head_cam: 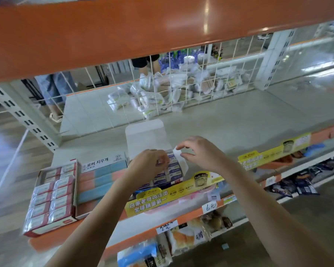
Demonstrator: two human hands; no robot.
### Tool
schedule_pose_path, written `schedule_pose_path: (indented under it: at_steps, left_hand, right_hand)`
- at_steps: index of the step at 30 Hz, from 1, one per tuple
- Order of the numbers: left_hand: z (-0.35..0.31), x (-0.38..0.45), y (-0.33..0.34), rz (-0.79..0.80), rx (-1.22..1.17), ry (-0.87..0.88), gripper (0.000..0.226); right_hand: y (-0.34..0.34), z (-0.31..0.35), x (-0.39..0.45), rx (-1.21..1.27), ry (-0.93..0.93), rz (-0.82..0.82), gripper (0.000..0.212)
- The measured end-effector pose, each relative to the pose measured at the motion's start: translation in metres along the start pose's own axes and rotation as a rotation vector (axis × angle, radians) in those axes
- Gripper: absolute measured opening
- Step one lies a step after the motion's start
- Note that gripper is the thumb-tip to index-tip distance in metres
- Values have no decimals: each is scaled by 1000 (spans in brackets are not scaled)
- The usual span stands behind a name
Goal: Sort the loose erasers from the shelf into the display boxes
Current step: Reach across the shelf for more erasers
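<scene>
Head cam: I see L hand [149,164] pinching an eraser [159,162] over the white display box [178,169], lid upright; eraser's axis unclear; R hand [198,153] hovers just right, fingers loosely spread.

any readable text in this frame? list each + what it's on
"로버 지우개": white header card of the blue and pink eraser box.
"6元": handwritten price tag on the shelf edge.
"全球销量第一": yellow shelf-edge banner; its other lines are blurred.
Second price tag, eraser sleeves and snack packs: too blurred to read.
</scene>
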State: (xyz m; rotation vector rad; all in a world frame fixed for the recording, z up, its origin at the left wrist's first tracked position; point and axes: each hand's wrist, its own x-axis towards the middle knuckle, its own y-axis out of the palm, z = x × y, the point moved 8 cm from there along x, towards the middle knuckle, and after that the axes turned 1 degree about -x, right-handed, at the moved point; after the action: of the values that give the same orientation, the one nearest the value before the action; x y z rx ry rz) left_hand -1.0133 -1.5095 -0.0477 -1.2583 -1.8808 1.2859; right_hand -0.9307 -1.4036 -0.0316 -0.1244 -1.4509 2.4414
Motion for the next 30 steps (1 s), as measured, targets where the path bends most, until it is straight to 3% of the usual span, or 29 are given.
schedule_pose_path:
  at_steps: [7, 11, 16, 24, 30]
  left_hand:
    - [-54, 46, -28, -148, 45, 195, 15]
    - [-147, 103, -12, -157, 118, 351, 25]
    - [-279, 176, 61, -61, 249, 477, 35]
    - [-451, 292, 173, 54, 260, 520, 43]
    - [-502, 403, 213, 86, 191, 446, 40]
  right_hand:
    - [-33, -42, -10, -18, 125, -78, 28]
    - [-74, -111, -41, -120, 282, -117, 33]
    - [-142, -234, -103, -235, 489, -118, 41]
    - [-245, -417, -199, -278, 649, -129, 45]
    - [-294, -530, -209, -230, 691, -117, 44]
